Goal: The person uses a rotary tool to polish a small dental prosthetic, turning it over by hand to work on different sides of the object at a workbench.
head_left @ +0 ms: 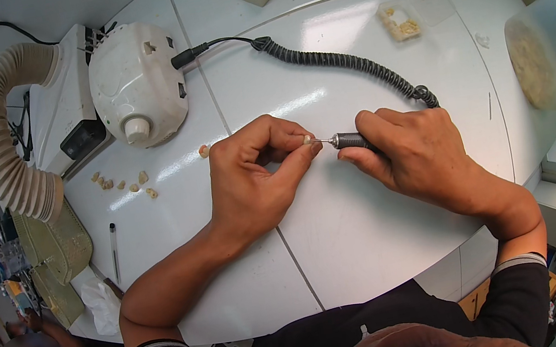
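The slim dark handpiece with a bright metal nose [355, 140] lies over the middle of the glossy white surface [356, 234], its long axis nearly parallel to the near edge, its thin tip pointing left. The right hand [422, 148] grips its ribbed barrel; the left hand [251, 171] pinches a tiny off-white piece [307, 139] at that tip between thumb and forefinger. Open room stretches from the hands to the near edge. Toward the far edge curves a springy coiled black cable [339, 58].
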Demonstrator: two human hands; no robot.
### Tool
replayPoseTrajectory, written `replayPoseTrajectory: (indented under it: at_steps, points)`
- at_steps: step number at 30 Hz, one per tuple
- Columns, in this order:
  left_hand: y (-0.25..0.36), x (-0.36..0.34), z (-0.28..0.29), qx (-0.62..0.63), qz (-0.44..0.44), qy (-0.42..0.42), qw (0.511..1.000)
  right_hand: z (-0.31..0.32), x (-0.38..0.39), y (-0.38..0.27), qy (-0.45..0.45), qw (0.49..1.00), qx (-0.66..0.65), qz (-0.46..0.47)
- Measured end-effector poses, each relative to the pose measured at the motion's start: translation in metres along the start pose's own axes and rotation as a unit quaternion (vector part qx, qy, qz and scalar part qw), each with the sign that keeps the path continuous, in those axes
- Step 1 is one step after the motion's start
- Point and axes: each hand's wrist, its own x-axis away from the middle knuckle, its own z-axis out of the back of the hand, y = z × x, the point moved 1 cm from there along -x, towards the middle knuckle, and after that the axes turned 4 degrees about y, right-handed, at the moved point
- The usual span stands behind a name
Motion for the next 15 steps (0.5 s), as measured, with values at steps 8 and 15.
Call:
replayPoseTrajectory:
  at_steps: [8, 15]
  points:
    - [-0.004, 0.001, 0.001, -0.004, 0.005, 0.009, 1.000, 0.003, 0.001, 0.007, 0.009, 1.000, -0.026, -0.012]
    - [-0.004, 0.001, 0.000, 0.005, 0.014, 0.006, 1.000, 0.006, 0.000, 0.010, 0.004, 1.000, -0.021, -0.017]
